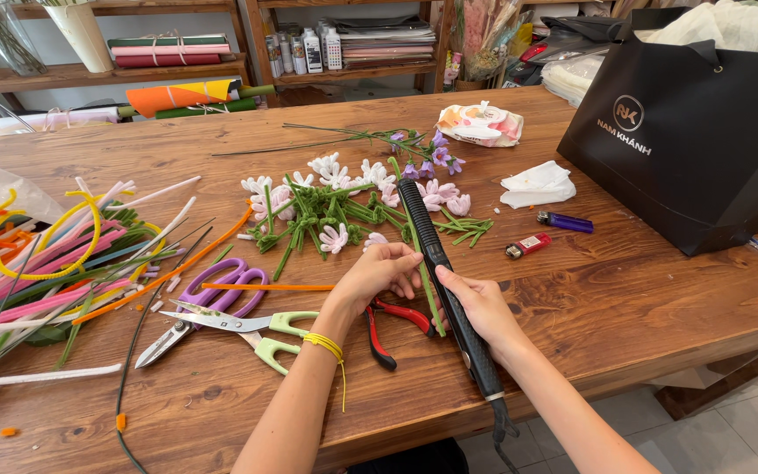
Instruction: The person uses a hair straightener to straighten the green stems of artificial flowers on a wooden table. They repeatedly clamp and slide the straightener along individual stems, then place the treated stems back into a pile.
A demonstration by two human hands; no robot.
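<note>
The right hand (482, 309) wraps around the middle of a long black hair straightener (449, 298), fingers curled on its ribbed plastic body. The tool's long axis runs from its cord end near the table edge, lower right, up and slightly left toward the flowers, its tip lying on the table. Its cord drops below the table edge and is cut off by the frame. The left hand (377, 270), with a yellow band (326, 344) at the wrist, has its fingertips pinched on a thin green stem (430, 303) that lies along the straightener; where the stem sits against the tool is hard to make out.

Partly hidden under the left wrist lie red-handled pliers (394, 326). Beside them are pale green shears (230, 329), purple scissors (219, 290) and an orange pipe cleaner (265, 286). At far left a loose heap of fuzzy pipe cleaners (54, 263) in pink, yellow, orange and white runs off the frame.

Farther out on the wooden table (625, 298) is a cluster of pipe-cleaner flowers (335, 206), pink and white with green stems, and some purple ones (427, 158). To the right are two lighters (547, 233), a folded tissue (537, 184), a soft packet of wipes (482, 124) and a matte black paper bag (695, 132), cut off at the top.
</note>
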